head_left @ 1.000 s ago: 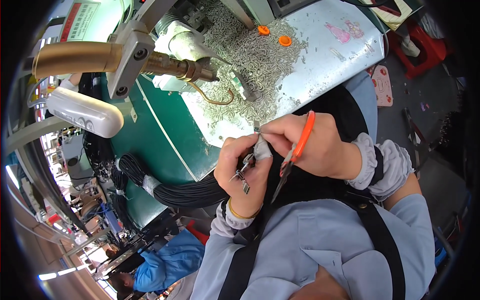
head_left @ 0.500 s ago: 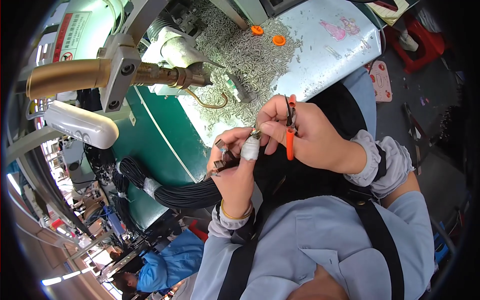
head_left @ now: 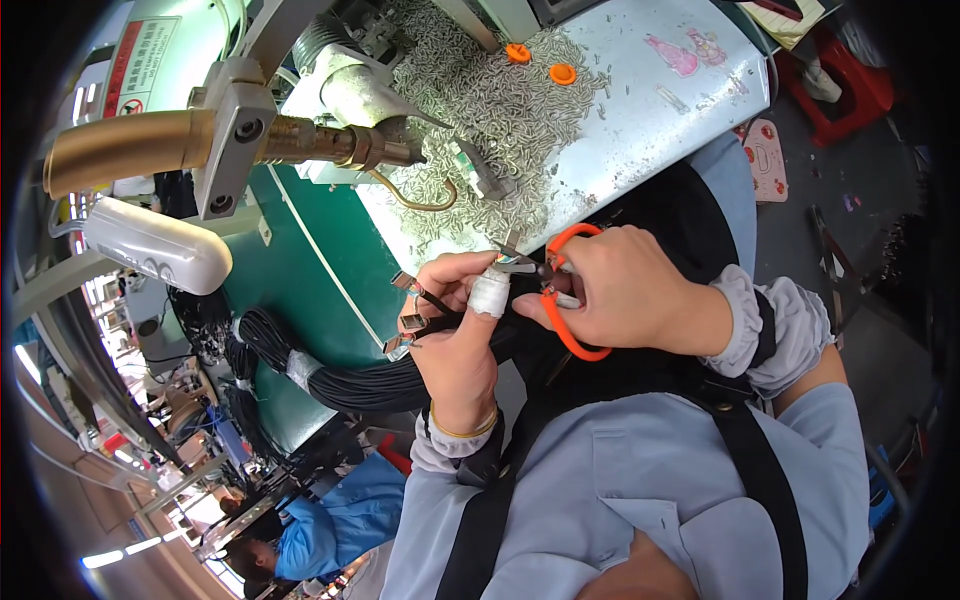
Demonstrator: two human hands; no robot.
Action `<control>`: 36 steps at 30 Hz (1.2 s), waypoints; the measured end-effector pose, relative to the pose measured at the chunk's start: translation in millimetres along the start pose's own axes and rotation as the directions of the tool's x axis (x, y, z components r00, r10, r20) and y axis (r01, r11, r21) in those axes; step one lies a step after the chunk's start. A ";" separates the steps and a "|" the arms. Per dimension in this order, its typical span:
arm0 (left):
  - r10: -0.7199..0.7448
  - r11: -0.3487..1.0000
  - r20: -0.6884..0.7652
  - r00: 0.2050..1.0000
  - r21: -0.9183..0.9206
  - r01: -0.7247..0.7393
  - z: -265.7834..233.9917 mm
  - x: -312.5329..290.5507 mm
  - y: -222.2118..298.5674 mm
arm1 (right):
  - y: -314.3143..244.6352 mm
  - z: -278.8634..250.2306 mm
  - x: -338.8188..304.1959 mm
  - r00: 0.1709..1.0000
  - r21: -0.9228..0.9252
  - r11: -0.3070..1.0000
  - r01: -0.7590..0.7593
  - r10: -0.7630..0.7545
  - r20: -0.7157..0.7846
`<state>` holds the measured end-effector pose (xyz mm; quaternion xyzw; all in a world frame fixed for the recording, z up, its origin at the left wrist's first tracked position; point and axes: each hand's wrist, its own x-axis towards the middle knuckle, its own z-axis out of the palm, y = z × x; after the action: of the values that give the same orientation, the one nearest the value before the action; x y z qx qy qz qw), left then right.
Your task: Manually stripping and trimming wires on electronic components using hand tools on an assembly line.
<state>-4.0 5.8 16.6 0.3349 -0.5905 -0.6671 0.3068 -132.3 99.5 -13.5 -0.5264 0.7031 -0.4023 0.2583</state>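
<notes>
Plug is held just beyond the left fingertips, metal shell pointing away from the body. Left hand: thumb and forefinger pinched together at the plug's wired end; white wrap worn on the thumb. Three more plugs are carried to the left of that pinch, on dark leads tucked in the same hand.

Right hand: fingers curled round cutters, orange handles spread well apart. Cutter nose is brought to the coloured wires beside the left fingertips; whether metal is touched cannot be told.

Step in hand, as judged: wire work at the plug's back, trimming or bending. A steady pinch and a small, exact squeeze are called for, with thumb kept clear. Worktop, strewn with metal bits, lies beyond the fingers.
</notes>
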 end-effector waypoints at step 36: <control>-0.288 0.943 0.164 0.943 -0.125 0.310 -24.4 83.5 -0.1 | 17.1 -6.6 83.3 0.984 0.573 0.818 -0.051 0.138 -0.109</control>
<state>-33.3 -75.6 7.6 0.3481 -0.5016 -0.7706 0.1828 -172.5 24.6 -19.2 -0.3592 0.5938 -0.6171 0.3710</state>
